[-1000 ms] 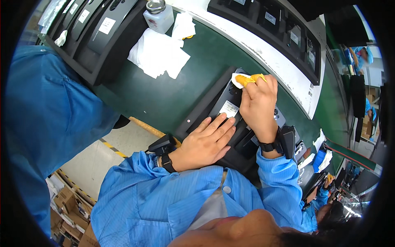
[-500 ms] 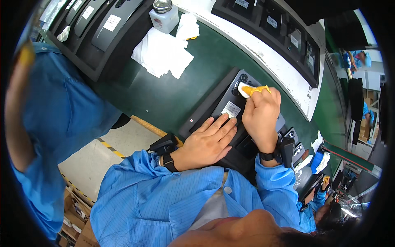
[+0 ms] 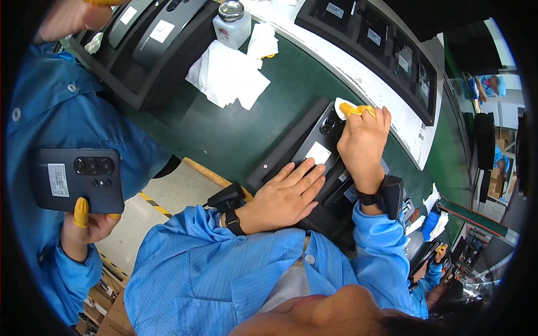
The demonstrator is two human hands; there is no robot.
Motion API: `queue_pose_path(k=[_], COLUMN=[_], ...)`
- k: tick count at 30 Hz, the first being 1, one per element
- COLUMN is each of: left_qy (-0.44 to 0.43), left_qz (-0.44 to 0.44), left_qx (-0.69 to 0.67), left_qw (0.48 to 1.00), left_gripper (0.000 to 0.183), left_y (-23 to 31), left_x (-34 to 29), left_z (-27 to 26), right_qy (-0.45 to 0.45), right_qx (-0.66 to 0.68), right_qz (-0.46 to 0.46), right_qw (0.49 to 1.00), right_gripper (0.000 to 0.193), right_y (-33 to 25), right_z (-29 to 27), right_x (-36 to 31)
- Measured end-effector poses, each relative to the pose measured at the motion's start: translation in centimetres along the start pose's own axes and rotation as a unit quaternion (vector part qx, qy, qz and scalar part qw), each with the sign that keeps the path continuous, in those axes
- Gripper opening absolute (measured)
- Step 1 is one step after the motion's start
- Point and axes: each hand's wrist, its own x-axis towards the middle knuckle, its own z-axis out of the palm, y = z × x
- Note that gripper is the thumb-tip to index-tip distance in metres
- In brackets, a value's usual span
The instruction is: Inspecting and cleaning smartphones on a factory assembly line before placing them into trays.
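Phone with its dark back up lies on a black tray, which sits on the green counter. It looks light, stiff and flat, so I think it won't bend. Its smooth back may slide under a finger, and a drop or a hard knock could crack it. The best spots to take hold look like the two long sides, with fingers away from the round camera lenses and the white label. A soft push down on the back should help stop it sliding, too. The left grip lies flat, with its fingers stretched out over the low part of the phone, and it is not curled around anything. The right grip has yellow covers on its fingers and pinches a small white cloth at the top corner of the phone. Half a second ago the cloth was on the lenses; now it is off them, at the top edge. The left grip has stayed in the same place. At the far left, only a blurry arm showed back then; now a co-worker's hand holds another phone, with its back showing.
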Motion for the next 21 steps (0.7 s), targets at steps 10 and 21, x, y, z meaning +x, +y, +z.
queue_pose_path(k=[10, 21], left_qy=[0.002, 0.007], left_qz=[-0.003, -0.009], left_qx=[0.009, 0.012], left_qw=[1.000, 1.000], left_gripper=[0.051, 0.050], left_y=[-0.1, 0.3], left_x=[0.4, -0.6], left_z=[-0.4, 0.8], right_qy=[0.004, 0.014], right_qx=[0.019, -0.015], right_qz=[0.064, 0.028], right_qw=[0.998, 0.999], right_gripper=[0.011, 0.021], right_y=[-2.2, -2.6], right_z=[-0.8, -0.8], right_x=[-1.9, -1.7])
